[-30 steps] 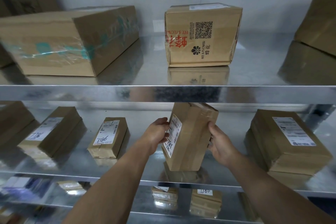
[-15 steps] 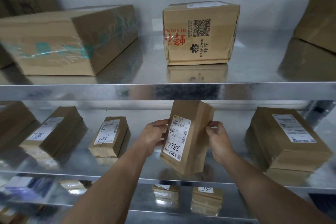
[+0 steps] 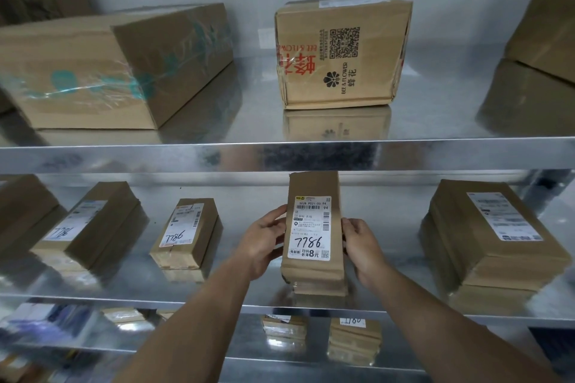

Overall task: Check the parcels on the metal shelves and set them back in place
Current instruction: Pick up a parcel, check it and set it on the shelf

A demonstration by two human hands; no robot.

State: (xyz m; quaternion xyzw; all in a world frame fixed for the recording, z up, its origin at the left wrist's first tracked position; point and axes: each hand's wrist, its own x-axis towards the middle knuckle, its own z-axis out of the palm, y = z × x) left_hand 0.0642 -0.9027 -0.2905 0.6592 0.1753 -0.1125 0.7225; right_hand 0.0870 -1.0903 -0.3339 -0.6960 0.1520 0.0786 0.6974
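At centre frame a person's left hand (image 3: 261, 247) and right hand (image 3: 362, 246) pinch the sides of a parcel (image 3: 314, 228) marked 7786, held upright above the middle shelf (image 3: 249, 300), label facing out, apparently mid-check, not yet set back.

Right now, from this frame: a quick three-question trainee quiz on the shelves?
1. True or false: the left hand and right hand both hold the parcel upright, label facing the camera.
2. The handwritten number on that label is: A) 7786 B) 1180 C) 4402
3. Fill in: the QR box stands on the ___ shelf.

Key: 1 true; 2 A; 3 upper.
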